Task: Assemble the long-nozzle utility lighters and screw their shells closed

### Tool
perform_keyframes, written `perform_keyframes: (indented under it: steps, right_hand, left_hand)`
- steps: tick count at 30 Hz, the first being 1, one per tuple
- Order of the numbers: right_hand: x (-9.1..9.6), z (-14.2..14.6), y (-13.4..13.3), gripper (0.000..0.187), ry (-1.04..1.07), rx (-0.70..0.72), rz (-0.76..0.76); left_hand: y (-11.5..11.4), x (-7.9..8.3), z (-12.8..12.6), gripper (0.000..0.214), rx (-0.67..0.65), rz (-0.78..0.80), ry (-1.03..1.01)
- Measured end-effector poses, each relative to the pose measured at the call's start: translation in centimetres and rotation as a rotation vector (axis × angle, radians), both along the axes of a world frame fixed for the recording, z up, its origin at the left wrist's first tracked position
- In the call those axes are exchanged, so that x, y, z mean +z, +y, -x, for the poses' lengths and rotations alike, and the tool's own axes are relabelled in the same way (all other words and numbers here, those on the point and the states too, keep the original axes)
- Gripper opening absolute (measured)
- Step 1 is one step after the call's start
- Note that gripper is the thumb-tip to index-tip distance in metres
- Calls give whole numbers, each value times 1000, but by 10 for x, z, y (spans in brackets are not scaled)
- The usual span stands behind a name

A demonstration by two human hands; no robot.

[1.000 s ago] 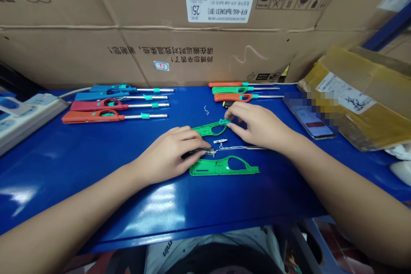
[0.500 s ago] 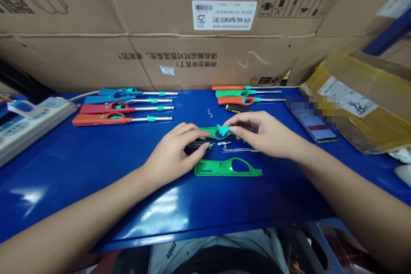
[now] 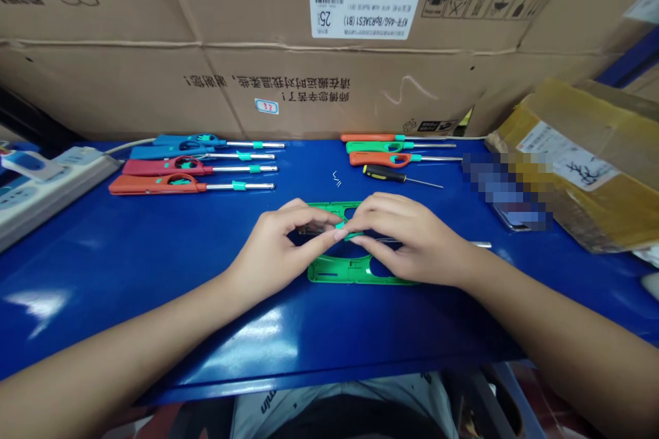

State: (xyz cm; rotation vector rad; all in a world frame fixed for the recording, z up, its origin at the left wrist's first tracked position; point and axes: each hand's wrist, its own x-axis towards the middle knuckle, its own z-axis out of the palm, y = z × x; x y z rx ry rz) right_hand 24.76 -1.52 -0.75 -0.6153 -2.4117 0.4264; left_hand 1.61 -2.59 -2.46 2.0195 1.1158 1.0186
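My left hand (image 3: 281, 247) and my right hand (image 3: 406, 236) meet fingertip to fingertip over the middle of the blue table (image 3: 154, 267). Both pinch a small teal plastic part (image 3: 340, 226) between them. Under them lie two green lighter shell halves: one (image 3: 329, 208) behind the fingers, the other (image 3: 340, 269) in front, partly covered by my right hand. A thin metal tube (image 3: 478, 244) pokes out to the right of my right wrist.
Several assembled long lighters (image 3: 190, 166) lie at the back left, three more (image 3: 391, 147) at the back centre with a black-and-yellow screwdriver (image 3: 399, 177). A power strip (image 3: 46, 182) is at left, a phone (image 3: 519, 212) and a taped parcel (image 3: 581, 164) at right. Cardboard boxes (image 3: 309, 48) wall the back.
My right hand has moved left and toward me to meet my left hand, carrying the teal part. The screwdriver it covered is now exposed.
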Motion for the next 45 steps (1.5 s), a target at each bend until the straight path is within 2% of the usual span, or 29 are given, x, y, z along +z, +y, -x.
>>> perform_keyframes:
  steps: [2, 7, 14, 20, 26, 30, 34, 42, 45]
  right_hand:
    - [0, -1, 0, 16, -15, -20, -42]
    - [2, -1, 0, 6, -57, -129, 19]
    - [-1, 0, 1, 10, -46, -197, 104]
    - [0, 2, 1, 17, 32, -168, 374]
    - [2, 5, -1, 22, 69, -152, 645]
    - [7, 0, 3, 21, 47, -141, 747]
    - [13, -8, 9, 19, 6, -65, 838]
    - [19, -9, 12, 14, 262, -158, 1058]
    - [14, -8, 14, 14, 370, -162, 1244]
  left_hand:
    - [0, 0, 0, 17, 11, 30, -39]
    - [0, -1, -1, 19, 55, 99, -111]
    - [1, 2, -1, 17, 90, 93, -115]
    - [-1, 1, 0, 21, 43, 45, -87]
    - [-8, 2, -2, 17, -64, -90, -6]
    - [-11, 3, -2, 18, -109, -174, 35]
    - [-11, 5, 0, 21, -122, -176, 111]
    - [-6, 5, 5, 34, -273, -243, 490]
    - [-4, 5, 7, 29, -284, -241, 553]
